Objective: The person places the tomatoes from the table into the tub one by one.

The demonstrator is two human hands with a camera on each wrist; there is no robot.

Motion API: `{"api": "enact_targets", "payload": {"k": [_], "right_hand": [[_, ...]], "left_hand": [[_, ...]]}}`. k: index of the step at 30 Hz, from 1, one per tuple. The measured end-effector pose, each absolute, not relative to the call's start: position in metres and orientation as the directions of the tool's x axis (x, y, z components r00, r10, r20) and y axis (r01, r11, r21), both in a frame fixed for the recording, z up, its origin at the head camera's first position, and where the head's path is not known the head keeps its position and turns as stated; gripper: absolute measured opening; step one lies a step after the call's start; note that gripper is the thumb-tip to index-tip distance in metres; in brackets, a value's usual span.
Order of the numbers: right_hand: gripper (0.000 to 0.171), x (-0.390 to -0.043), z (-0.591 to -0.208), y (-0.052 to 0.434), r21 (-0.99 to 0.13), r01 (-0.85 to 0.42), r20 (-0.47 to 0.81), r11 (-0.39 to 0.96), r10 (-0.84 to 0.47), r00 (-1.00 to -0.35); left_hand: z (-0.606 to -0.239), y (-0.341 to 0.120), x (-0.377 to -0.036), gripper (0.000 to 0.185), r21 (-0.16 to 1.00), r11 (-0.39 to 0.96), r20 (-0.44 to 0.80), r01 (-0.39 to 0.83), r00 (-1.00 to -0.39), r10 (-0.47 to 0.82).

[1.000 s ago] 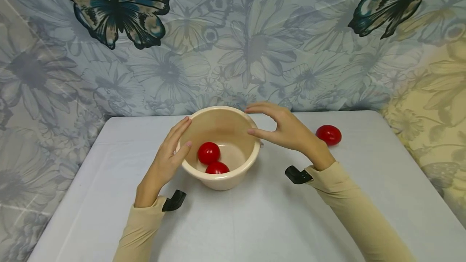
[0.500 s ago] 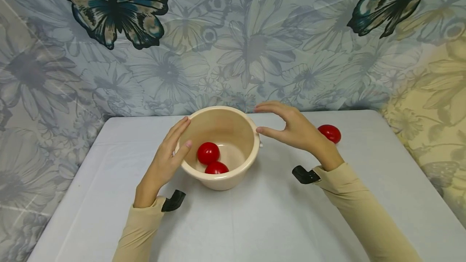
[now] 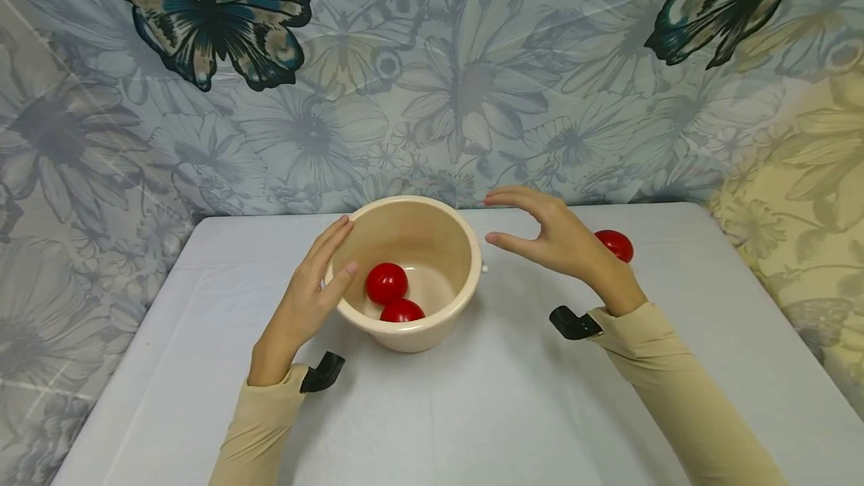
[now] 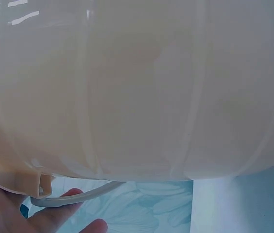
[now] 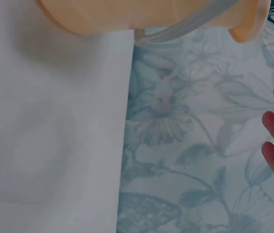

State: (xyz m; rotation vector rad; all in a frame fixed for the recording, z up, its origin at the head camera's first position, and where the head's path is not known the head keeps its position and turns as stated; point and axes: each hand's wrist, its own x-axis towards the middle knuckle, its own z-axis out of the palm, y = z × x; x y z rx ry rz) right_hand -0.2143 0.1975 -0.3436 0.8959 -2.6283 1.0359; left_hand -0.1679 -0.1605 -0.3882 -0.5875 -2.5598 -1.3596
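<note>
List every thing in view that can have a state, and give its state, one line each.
Beige bowl: upright, holding two balls.
Two red balls: inside the bowl, touching.
Third red ball: loose on the table, partly hidden.
Left hand: open, against the bowl's rim.
Right hand: open, clear of the bowl.

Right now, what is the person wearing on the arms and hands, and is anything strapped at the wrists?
Both arms are in long, close-fitting beige sleeves that end at the wrists. The left hand and the right hand are bare: no gloves, and no rings or watch show. A small black curved device sticks out at the left cuff, and a matching one at the right. No cables show.
</note>
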Motion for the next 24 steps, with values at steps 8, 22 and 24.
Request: {"api": "enact_targets", "payload": {"k": [8, 22, 24], "right_hand": [[0.051, -0.216, -0.349, 0.214, -0.570, -0.575, 0.364, 0.587, -0.447, -0.817], [0.050, -0.217, -0.367, 0.249, -0.603, -0.483, 0.316, 0.635, -0.367, -0.875], [0.050, -0.217, -0.369, 0.252, -0.609, -0.474, 0.309, 0.637, -0.359, -0.881]], "left_hand": [[-0.388, -0.160, -0.167, 0.055, 0.759, 0.498, 0.335, 0.418, -0.908, 0.252], [-0.389, -0.160, -0.168, 0.055, 0.764, 0.501, 0.324, 0.407, -0.913, 0.248], [-0.388, -0.160, -0.168, 0.055, 0.765, 0.501, 0.323, 0.406, -0.913, 0.248]]}}
